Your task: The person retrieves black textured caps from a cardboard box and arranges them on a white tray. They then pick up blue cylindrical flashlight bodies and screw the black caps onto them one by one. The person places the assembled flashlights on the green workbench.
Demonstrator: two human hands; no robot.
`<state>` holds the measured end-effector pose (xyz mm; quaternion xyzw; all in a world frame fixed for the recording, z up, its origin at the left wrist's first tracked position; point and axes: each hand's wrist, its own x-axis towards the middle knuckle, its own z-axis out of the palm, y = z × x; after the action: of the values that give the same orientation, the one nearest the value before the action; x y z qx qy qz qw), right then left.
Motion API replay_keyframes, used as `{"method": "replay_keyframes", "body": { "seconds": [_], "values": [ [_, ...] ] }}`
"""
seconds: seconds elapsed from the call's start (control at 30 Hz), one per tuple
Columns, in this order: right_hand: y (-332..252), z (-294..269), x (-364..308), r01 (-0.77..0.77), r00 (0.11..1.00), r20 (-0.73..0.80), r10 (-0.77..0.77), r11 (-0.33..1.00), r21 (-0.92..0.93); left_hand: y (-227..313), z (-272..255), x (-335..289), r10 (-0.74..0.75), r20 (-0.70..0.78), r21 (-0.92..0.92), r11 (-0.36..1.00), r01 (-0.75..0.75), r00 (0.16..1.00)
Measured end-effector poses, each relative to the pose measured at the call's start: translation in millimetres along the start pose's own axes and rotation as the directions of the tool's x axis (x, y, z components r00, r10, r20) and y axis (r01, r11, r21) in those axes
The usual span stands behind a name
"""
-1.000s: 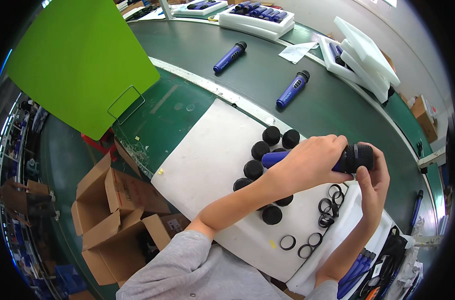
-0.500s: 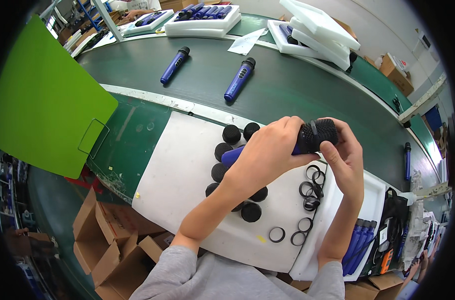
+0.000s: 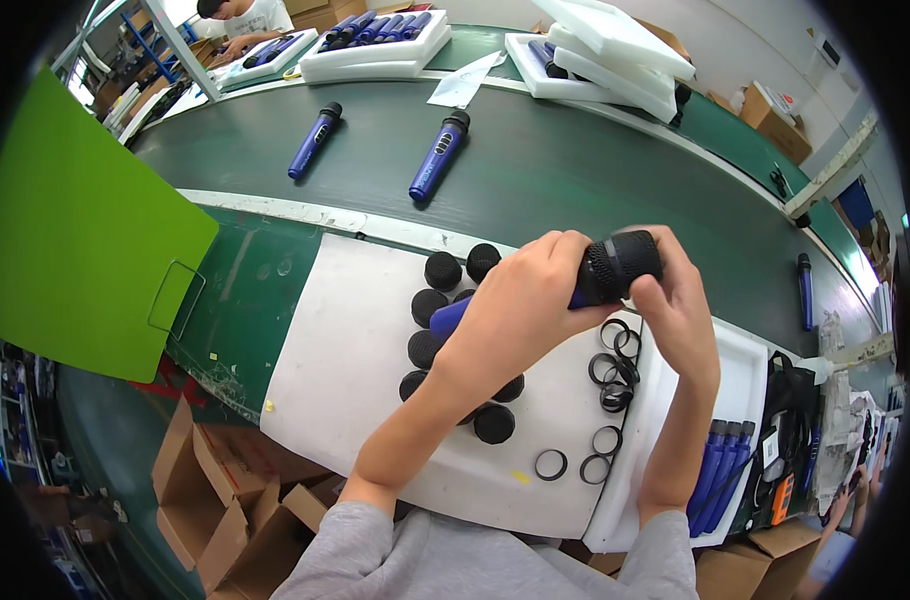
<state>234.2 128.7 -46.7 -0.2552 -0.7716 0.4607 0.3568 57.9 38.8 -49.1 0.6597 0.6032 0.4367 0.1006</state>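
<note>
A blue microphone (image 3: 449,318) with a black mesh head lies across my two hands above the white work sheet (image 3: 325,360). My left hand (image 3: 535,300) is wrapped round its blue body, hiding most of it. At the head end, my right hand (image 3: 680,300) grips the black mesh grille (image 3: 625,265) between thumb and fingers. Below and left of the microphone stand several loose black grilles (image 3: 494,424), some hidden behind my left forearm. Several black rings (image 3: 551,464) lie on the sheet's right side, under my right wrist.
Two blue microphones (image 3: 440,157) lie on the dark green belt (image 3: 535,160) ahead, another (image 3: 805,290) far right. White foam trays (image 3: 375,65) of microphones stand behind. A foam tray (image 3: 745,365) with blue bodies sits right, a green panel (image 3: 75,240) left, open cardboard boxes (image 3: 235,500) below. A person (image 3: 255,20) works beyond.
The view has shifted slightly, so belt microphones appear farther left. My right hand has turned about the grille, its fingers now covering its end. My left hand keeps its hold on the body.
</note>
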Motion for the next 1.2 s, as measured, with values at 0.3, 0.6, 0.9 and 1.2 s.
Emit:
{"method": "replay_keyframes", "body": {
  "seconds": [0.3, 0.6, 0.9, 1.2],
  "values": [
    [-6, -13, 2, 0.119, 0.99, 0.077, -0.12, 0.993, 0.01, -1, -1, -1, -0.008, 0.024, 0.015, 1.0, 0.008, 1.0],
    [-9, -9, 1, -0.079, 0.996, -0.065, 0.066, 0.971, -0.225, -2, 8, -4, 0.018, 0.01, 0.01, 1.0, -0.018, 1.0],
    [-25, -28, -8, 0.188, 0.981, 0.073, -0.181, 0.975, -0.116, 0, 16, -4, 0.04, 0.076, -0.055, 0.998, -0.036, 0.996],
    [-14, -29, -5, 0.066, 0.998, 0.008, -0.066, 0.979, -0.195, -1, 19, -4, 0.043, 0.086, -0.015, 0.999, -0.042, 0.995]
  ]
}}
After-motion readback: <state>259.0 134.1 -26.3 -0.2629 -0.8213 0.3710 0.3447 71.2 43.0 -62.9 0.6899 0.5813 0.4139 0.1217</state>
